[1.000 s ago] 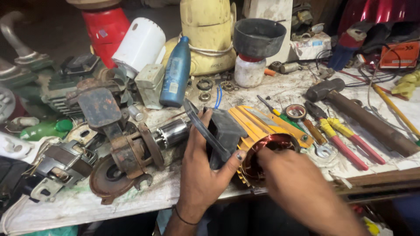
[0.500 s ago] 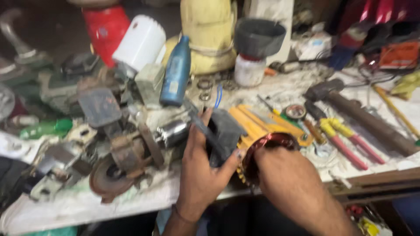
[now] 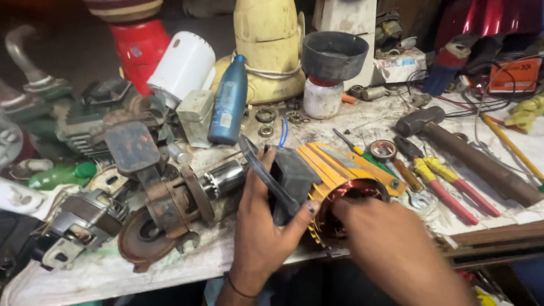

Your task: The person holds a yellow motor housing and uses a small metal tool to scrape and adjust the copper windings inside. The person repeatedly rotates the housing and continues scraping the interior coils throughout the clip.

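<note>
Step in hand: winding work on a motor stator (image 3: 351,212), as judged from the hands; the copper coils show inside its yellow-edged ring.
Landmark: the stator, at the near edge of the desk (image 3: 362,124).
Left hand (image 3: 262,226): palm down, just left of the stator; thumb stretched right so its tip touches the ring's rim, fingers bent over a dark block (image 3: 292,178) and touching a flat grey metal strip (image 3: 263,170).
Left grip: a loose hold steadying block and ring, not a closed fist.
Right hand (image 3: 391,249): comes in from the lower right, its back to the camera, fingertips reaching into the stator's bore.
Right grip: fingers hidden inside the ring; cannot tell whether they pinch anything.
Next move calls for: a steady ring and fine fingertip control, since the coil wire looks thin.
Beyond the stator: a blue bottle (image 3: 228,102) up-left; red-handled pliers (image 3: 447,181) to the right.
Left of the stator: a rusty motor assembly (image 3: 170,209).
</note>
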